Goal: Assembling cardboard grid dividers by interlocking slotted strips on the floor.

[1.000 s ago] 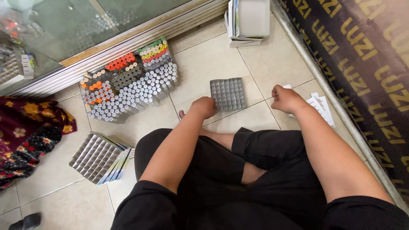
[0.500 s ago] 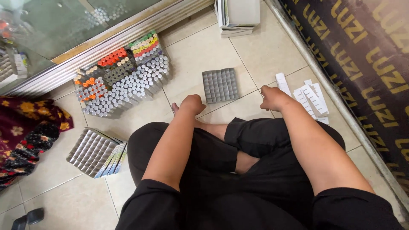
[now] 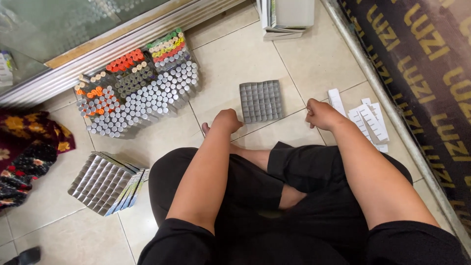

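Observation:
I sit cross-legged on a tiled floor. My left hand (image 3: 227, 120) is curled into a fist, resting by my foot just left of a small grey grid tray (image 3: 261, 100) that lies flat on the tiles. My right hand (image 3: 320, 114) is also curled, hovering just right of that tray and beside a pile of white paper strips (image 3: 368, 120). Nothing shows in either hand. A large block of upright silver tubes (image 3: 142, 98), some with orange, red, green and yellow caps, stands further left and back.
A stack of silver grid trays (image 3: 100, 182) lies by my left knee. Flat white boxes (image 3: 287, 17) sit at the top. A glass cabinet with a metal rail (image 3: 122, 41) runs along the back, a dark printed mat (image 3: 431, 73) along the right, and flowered cloth (image 3: 24, 152) on the left.
Both hands have drawn back slightly toward my legs; the right hand has left the white strips. The view has shifted so the tray and tubes sit higher.

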